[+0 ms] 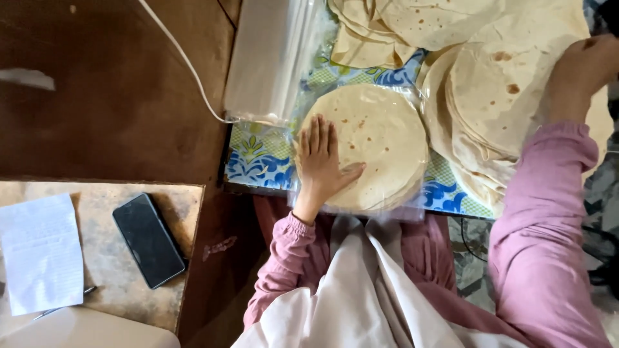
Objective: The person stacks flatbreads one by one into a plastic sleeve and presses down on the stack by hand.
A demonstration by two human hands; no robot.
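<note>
While left hand presses bagged flatbread stack, right hand touches loose flatbreads.

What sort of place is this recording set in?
Probably a small flatbread packing spot, home or workshop. The left hand presses a bagged flatbread stack, loose flatbread piles lie on the patterned cloth, and clear bags wait nearby.

Counts: two hands, four flatbread heaps, five other single items.

Two hands show: a left hand and a right hand. Flatbreads lie in four heaps: one bagged stack, one large stack, and two loose piles at the top, one left and one right. One stack of clear bags, one phone, one paper sheet, one pen, one white cable.
</note>
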